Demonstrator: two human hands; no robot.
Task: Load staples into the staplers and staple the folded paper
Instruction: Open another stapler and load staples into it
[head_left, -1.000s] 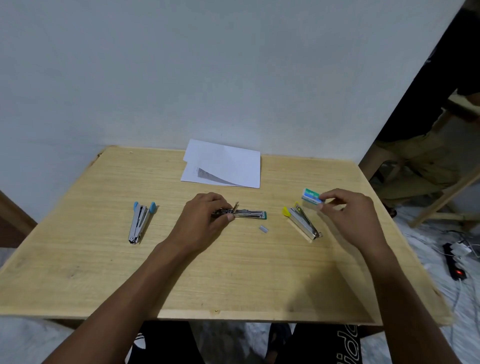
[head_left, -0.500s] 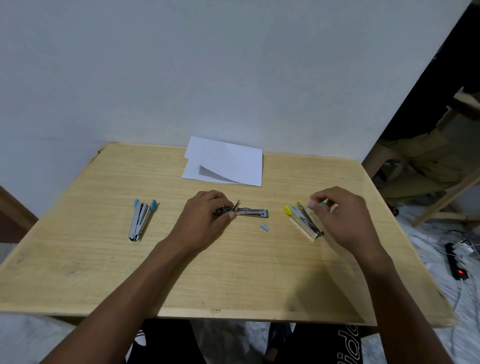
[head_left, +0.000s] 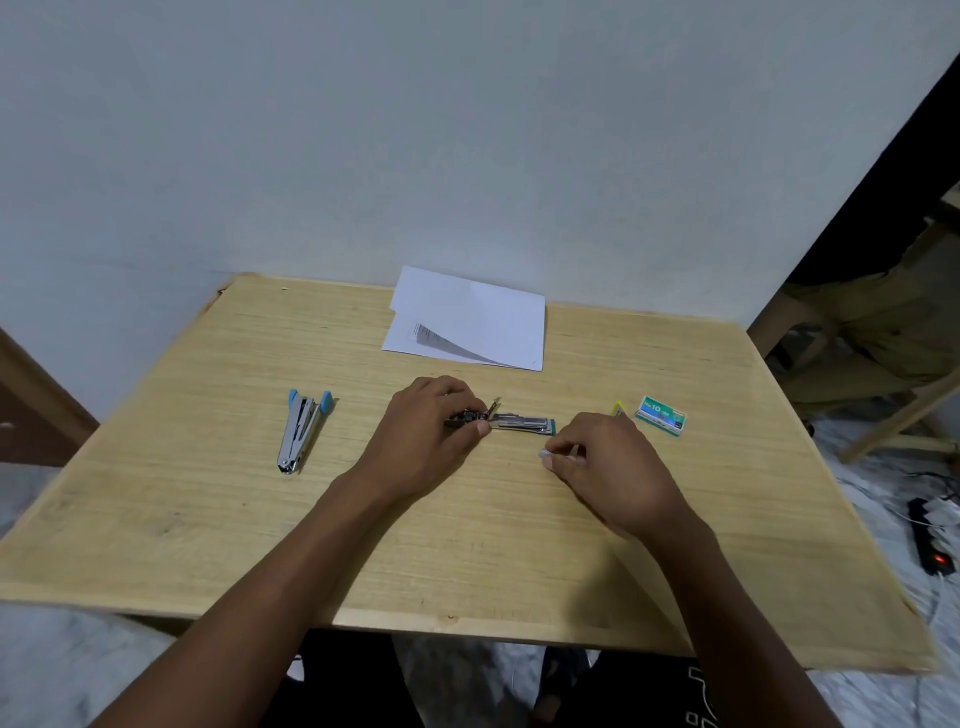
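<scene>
A green-tipped stapler lies opened out flat at the table's middle, and my left hand grips its left end. My right hand pinches a small strip of staples just below the stapler's right tip. A yellow-tipped stapler is mostly hidden behind my right hand. A green staple box sits to the right. A blue-tipped stapler lies at the left. The folded white paper rests at the back.
The wooden table stands against a white wall. A person sits on a wooden chair at the right. A power strip with cables lies on the floor to the right.
My right hand put down the staple box, moved left and took hold of the loose staple strip below the green stapler. My left hand kept its hold on the stapler.
</scene>
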